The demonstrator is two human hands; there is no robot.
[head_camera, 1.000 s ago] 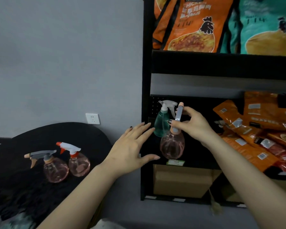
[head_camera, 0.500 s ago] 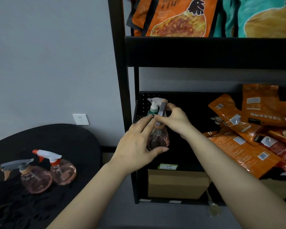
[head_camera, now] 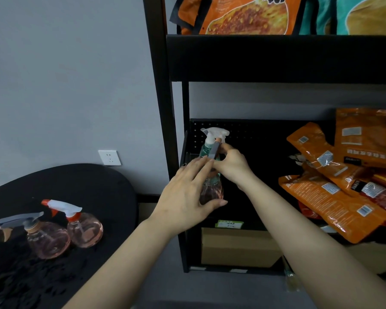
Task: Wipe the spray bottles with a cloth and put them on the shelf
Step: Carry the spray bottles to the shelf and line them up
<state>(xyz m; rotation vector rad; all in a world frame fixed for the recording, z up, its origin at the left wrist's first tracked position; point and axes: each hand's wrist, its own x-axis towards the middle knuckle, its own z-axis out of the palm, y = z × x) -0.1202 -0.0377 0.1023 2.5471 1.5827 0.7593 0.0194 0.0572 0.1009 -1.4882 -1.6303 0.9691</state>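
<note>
a: where is the clear pink round-bellied plastic spray bottle with the grey trigger head sitting?

b: it is standing upright at the left end of the black metal shelf, middle tier, just in front of a teal plastic spray bottle with a white trigger head.

a: hands?

b: the left hand is cupping the pink belly, fingers lying fairly straight and close together over the front, thumb curling underneath. the right hand is pinching the grey trigger head near the neck, fingers bent round it.

a: other bottles?

b: two more clear pink bottles are standing side by side on the round black surface at left: one with a grey head, one with a white and red head, bellies touching or nearly; i cannot tell which.

a: surroundings?

b: orange foil snack packets are lying heaped at the right of the same tier. a white wall socket is showing on the grey wall.
</note>
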